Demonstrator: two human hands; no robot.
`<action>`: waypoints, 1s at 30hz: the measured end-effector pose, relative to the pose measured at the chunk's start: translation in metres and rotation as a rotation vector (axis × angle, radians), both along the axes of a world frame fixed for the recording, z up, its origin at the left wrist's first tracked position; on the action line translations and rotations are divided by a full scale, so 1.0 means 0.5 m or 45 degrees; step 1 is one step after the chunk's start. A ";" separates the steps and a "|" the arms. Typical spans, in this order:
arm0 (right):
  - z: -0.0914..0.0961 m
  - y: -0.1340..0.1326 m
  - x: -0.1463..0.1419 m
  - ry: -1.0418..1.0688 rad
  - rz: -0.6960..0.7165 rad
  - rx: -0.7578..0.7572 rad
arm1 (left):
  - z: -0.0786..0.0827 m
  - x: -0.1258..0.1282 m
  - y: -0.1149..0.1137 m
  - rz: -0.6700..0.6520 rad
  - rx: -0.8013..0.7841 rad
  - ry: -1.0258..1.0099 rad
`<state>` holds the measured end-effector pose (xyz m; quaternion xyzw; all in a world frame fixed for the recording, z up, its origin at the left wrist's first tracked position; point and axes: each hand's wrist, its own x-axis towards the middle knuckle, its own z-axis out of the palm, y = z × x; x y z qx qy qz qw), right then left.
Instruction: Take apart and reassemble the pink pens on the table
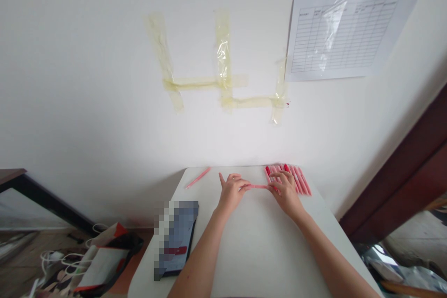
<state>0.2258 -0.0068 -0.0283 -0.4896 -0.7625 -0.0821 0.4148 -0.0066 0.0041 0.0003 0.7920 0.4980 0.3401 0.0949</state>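
Note:
A slim pink pen point(259, 186) is stretched level between my two hands, just above or on the white table. My left hand point(232, 192) pinches its left end between thumb and fingertips. At the other end, my right hand point(285, 191) grips it the same way. Behind and beside my right hand lies a row of several pink pens point(302, 180), a couple with darker red ends; my fingers hide part of the row. One more pink pen point(198, 178) rests alone at the table's far left corner.
The white table point(258, 251) stands against a wall with yellowed tape point(223, 51) and a printed sheet point(342, 37). A tablet-like device point(179, 240), partly pixelated, lies at the left edge. Bags point(104, 260) sit on the floor at left; dark red wood point(398, 167) rises at right.

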 end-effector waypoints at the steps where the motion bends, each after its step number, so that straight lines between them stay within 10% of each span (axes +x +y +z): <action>1: 0.001 0.000 0.000 0.005 0.003 0.007 | 0.001 0.000 0.000 0.000 -0.003 0.000; 30: 0.014 -0.009 -0.004 0.007 0.056 -0.046 | 0.003 0.000 -0.001 0.006 -0.007 -0.003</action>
